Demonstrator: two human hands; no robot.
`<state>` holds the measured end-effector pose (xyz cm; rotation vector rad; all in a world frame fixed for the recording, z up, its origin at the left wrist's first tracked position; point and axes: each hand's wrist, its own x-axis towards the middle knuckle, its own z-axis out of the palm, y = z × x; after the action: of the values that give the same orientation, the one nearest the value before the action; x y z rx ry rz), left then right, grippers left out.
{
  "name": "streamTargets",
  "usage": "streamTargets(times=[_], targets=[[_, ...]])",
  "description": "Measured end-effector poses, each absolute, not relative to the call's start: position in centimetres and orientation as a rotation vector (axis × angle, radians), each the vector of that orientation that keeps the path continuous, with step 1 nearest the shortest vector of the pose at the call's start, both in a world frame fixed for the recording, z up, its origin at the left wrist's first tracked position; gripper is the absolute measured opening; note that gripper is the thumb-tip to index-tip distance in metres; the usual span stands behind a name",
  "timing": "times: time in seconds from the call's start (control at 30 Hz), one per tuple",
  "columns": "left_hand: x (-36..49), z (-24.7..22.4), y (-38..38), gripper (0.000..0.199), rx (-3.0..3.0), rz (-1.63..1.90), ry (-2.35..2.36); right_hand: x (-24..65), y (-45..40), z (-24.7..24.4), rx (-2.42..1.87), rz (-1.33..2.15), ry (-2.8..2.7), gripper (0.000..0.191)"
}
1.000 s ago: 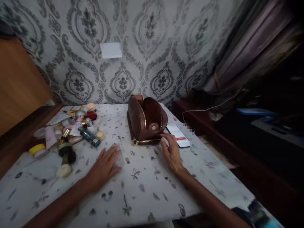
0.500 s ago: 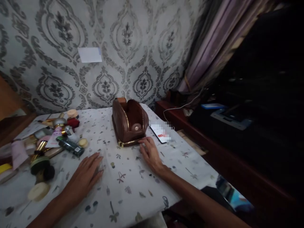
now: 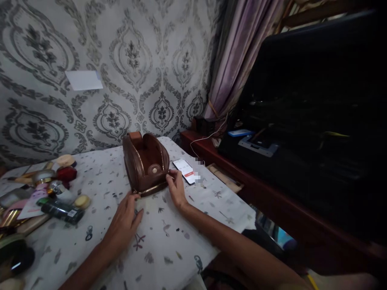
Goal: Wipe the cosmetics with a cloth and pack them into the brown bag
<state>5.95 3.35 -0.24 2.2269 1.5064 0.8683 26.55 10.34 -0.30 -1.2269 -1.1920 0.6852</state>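
Note:
A brown leather-look cosmetic bag stands on the table with its top unzipped and gaping. Its inside looks reddish brown, and a round snap tab shows at the front opening. My right hand has its thumb and fingers closed on the bag's front right corner, by the zipper. At the front left corner, the fingertips of my left hand touch the zipper end; the fingers are stretched and the thumb is apart. Just right of the bag lies a phone with a lit screen, partly blurred out.
Cosmetics cluster on the left of the patterned tablecloth: a dark green tube, a red item, a cream round lid and several others. A dark red ledge with a big black screen-like object runs along the right. A white cable trails behind the phone.
My left hand has moved forward from the bare cloth to the bag's front left corner. My right hand has closed on the front right corner. The view has swung right.

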Motion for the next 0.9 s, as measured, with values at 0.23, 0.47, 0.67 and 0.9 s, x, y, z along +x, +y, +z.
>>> streamTargets(times=[0.23, 0.47, 0.67, 0.9], targets=[[5.7, -1.1, 4.5, 0.058, 2.051, 0.920, 1.566, 25.2, 12.8, 1.5, -1.128, 0.847, -1.053, 0.047], [5.1, -1.3, 4.7, 0.057, 2.058, 0.891, 1.536, 25.6, 12.9, 1.7, -1.062, 0.812, -1.120, 0.028], [5.0, -0.8, 4.5, 0.049, 2.125, 0.928, 1.540, 26.4, 12.9, 1.9, -1.049, 0.804, -1.141, 0.027], [5.5, -0.4, 4.3, 0.042, 2.177, 0.898, 1.594, 26.2, 12.8, 1.9, -1.061, 0.831, -1.126, 0.028]])
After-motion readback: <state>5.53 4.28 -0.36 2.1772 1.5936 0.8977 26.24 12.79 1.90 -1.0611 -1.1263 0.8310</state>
